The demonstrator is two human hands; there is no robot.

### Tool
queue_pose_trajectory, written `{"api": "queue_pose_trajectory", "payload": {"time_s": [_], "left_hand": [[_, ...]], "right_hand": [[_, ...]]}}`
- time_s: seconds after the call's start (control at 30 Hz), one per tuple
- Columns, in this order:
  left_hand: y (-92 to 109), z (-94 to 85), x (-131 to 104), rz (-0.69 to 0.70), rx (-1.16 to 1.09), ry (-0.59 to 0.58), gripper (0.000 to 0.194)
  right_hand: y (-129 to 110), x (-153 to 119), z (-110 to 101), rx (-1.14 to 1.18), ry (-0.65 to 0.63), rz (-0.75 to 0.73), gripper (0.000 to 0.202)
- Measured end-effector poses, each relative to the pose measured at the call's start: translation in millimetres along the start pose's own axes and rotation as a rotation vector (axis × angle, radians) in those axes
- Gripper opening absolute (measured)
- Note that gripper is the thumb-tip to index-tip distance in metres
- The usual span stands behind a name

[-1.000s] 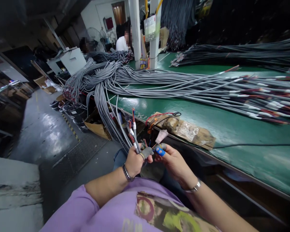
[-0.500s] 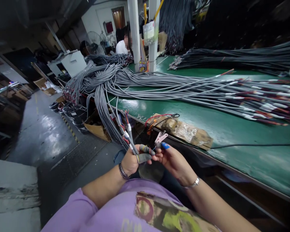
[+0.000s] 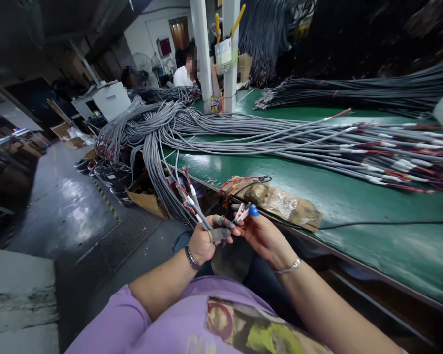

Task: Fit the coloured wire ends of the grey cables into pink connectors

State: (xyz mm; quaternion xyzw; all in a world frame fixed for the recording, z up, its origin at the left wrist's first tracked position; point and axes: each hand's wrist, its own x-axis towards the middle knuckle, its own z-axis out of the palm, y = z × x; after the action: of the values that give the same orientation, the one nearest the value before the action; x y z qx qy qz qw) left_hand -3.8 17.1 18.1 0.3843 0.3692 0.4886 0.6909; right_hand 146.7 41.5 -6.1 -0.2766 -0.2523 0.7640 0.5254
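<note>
My left hand [image 3: 203,241] is closed around a few grey cables [image 3: 201,217] with white-wrapped ends and thin coloured wires fanning out. Grey covers wrap its thumb and a finger. Close beside it, my right hand [image 3: 260,233] is closed on a small pale pink, plier-like tool [image 3: 241,213], with a blue cover on the thumb. The fingertips of both hands nearly meet, and thin wires run between them. What the tool's jaws grip is too small to make out.
Long grey cables [image 3: 221,125] lie across the green table [image 3: 372,236] and hang over its edge. A taped cardboard piece [image 3: 284,204] sits at the near edge. Darker cables [image 3: 354,91] lie further back. A person in white [image 3: 183,75] is behind the post [image 3: 201,54].
The pink tool has turned and its handles sit closer together under my right thumb. My left hand keeps its hold on the cables. The view has shifted slightly.
</note>
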Motion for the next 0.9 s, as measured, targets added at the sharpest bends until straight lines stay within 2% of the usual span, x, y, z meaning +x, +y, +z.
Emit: {"api": "queue_pose_trajectory", "payload": {"time_s": [0.17, 0.33, 0.47, 0.6, 0.73, 0.9], "left_hand": [[-3, -0.7, 2, -0.038, 0.018, -0.012, 0.034], [-3, -0.6, 3, -0.042, 0.001, -0.001, 0.035], [-5, -3.5, 1, -0.042, -0.015, 0.005, 0.034], [-8, -12.9, -4, -0.039, -0.017, -0.023, 0.032], [-12, -26.1, -9, -0.058, -0.022, 0.009, 0.031], [-15, -36.7, -13, -0.022, -0.068, 0.049, 0.030]], "right_hand": [[6, 3, -1, 0.028, 0.073, -0.045, 0.037], [5, 0, 1, 0.042, -0.012, -0.005, 0.040], [7, -3, -6, 0.124, 0.021, 0.034, 0.041], [11, -8, -21, 0.168, 0.094, 0.104, 0.036], [16, -14, -36, 0.146, 0.182, 0.141, 0.028], [22, -20, -41, 0.085, 0.211, 0.176, 0.026]]}}
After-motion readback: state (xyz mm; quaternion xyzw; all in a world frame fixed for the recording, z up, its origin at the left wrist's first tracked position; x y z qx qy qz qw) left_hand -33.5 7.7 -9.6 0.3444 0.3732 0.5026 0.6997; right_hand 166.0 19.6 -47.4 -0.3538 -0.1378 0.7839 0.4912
